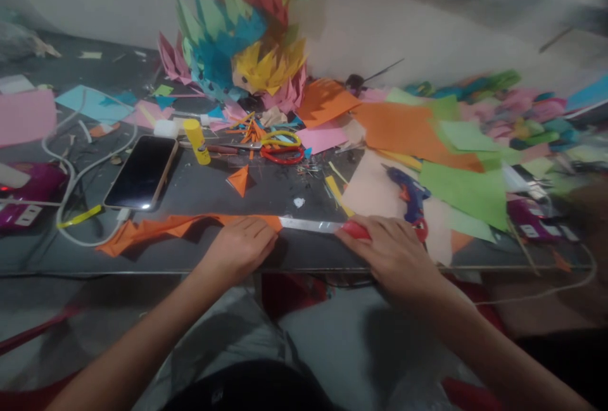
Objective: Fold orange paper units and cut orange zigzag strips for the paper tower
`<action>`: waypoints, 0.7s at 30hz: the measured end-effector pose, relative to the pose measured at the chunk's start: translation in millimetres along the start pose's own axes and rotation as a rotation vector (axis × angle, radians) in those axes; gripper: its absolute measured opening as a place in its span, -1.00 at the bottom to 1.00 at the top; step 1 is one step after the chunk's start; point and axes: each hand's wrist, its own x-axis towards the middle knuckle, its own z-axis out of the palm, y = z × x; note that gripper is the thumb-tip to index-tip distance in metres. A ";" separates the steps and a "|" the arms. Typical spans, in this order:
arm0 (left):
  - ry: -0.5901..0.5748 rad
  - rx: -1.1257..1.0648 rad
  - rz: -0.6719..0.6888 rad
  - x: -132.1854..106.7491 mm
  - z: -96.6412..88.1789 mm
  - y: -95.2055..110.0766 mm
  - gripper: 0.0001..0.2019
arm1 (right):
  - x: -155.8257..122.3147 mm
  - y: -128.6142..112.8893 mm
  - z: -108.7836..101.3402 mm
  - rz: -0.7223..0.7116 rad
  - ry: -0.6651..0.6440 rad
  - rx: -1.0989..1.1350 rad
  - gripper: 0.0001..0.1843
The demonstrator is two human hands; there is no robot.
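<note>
My left hand [243, 247] presses, fingers curled, on the right end of a long folded strip of orange paper [156, 228] near the table's front edge. My right hand [389, 254] is closed round the red handle of a pair of scissors [318, 225]. Their shiny blades point left and reach the orange strip beside my left fingers. A small folded orange triangle [240, 180] lies just behind the strip.
A phone [141, 172] on a white cable, a yellow glue stick [196, 141], a second pair of scissors [280, 147] and a blue glue gun [409, 193] lie on the dark table [199, 190]. Coloured paper sheets [463, 189] cover the right. A spiky paper sculpture [251, 37] stands behind.
</note>
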 end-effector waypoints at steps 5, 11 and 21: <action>0.003 0.008 0.007 0.3 0.3 0.1 -0.78 | -3.8 -1.7 -2.3 0.032 -0.066 -0.013 -0.62; 0.007 0.009 0.014 1.8 -1.5 1.1 -0.78 | 0.2 -6.2 -9.4 0.063 -0.015 0.031 -0.64; -0.001 0.020 0.003 0.4 0.1 1.0 -0.80 | -11.9 0.1 -2.7 0.082 -0.138 0.023 -0.61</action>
